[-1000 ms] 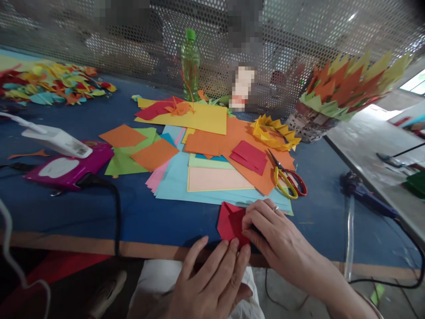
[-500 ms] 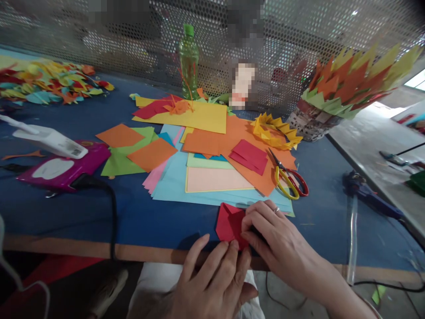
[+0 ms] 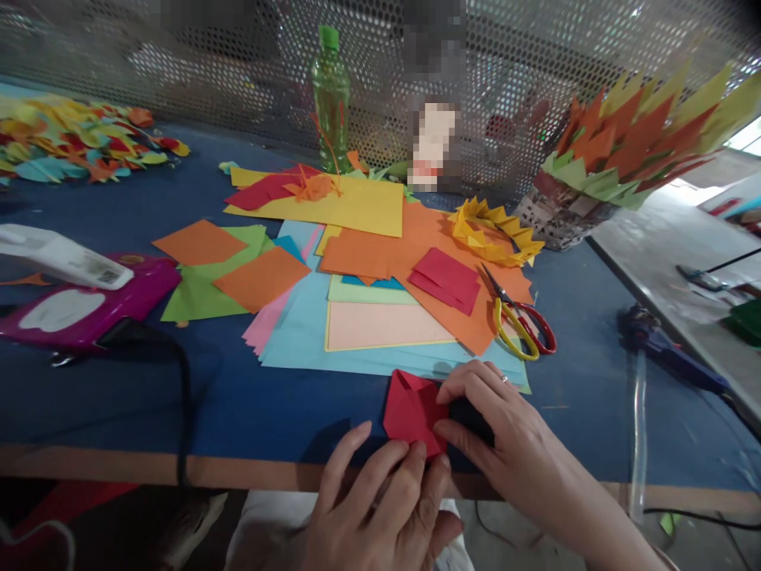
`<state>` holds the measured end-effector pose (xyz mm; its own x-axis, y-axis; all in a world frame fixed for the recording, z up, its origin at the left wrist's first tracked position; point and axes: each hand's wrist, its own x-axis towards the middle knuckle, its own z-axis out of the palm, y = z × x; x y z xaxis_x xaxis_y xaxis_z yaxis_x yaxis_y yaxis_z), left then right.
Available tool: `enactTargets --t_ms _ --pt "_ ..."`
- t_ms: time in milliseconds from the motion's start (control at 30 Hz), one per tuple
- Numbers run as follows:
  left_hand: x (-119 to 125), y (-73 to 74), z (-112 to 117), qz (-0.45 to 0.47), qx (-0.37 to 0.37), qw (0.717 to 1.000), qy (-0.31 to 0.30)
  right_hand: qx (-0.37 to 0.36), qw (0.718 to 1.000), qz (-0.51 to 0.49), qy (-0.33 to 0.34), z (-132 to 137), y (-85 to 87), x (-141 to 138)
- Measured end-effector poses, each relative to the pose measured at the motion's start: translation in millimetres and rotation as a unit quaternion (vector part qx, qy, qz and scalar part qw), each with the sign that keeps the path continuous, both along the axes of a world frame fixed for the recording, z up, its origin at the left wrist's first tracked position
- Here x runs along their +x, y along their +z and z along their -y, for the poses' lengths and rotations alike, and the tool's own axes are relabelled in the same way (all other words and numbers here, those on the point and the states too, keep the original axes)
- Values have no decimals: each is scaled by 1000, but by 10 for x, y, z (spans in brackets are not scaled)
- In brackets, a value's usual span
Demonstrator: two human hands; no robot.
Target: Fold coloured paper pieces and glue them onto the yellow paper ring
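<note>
A folded piece of red paper (image 3: 410, 408) lies on the blue table (image 3: 250, 396) close to its front edge. My left hand (image 3: 380, 507) rests at the table edge with its fingers stretched out, fingertips pressing the paper's lower corner. My right hand (image 3: 499, 428) is curled over the paper's right side, thumb and fingers pinching a fold; a ring shows on one finger. Just beyond lies a spread of coloured paper sheets (image 3: 362, 317) in blue, pink, orange, yellow and green.
Scissors (image 3: 517, 317) with yellow and red handles lie right of the sheets. A yellow folded paper ring (image 3: 493, 230), a green bottle (image 3: 330, 95), a basket of paper points (image 3: 600, 166), a magenta tool (image 3: 83, 305) with black cable and a blue glue gun (image 3: 666, 349) surround them.
The view has drifted slightly rightward and up. My right hand has lifted and curled more over the red paper; the left fingertips stay on its lower corner.
</note>
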<state>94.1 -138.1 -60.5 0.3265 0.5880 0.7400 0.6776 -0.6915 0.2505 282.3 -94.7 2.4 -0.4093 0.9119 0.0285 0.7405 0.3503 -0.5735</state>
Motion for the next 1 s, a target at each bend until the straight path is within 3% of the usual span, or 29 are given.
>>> enactTargets --t_ms 1000 --pt "-10 12 9 1 -15 1000 -3 -15 1000 14 23 -2 69 -25"
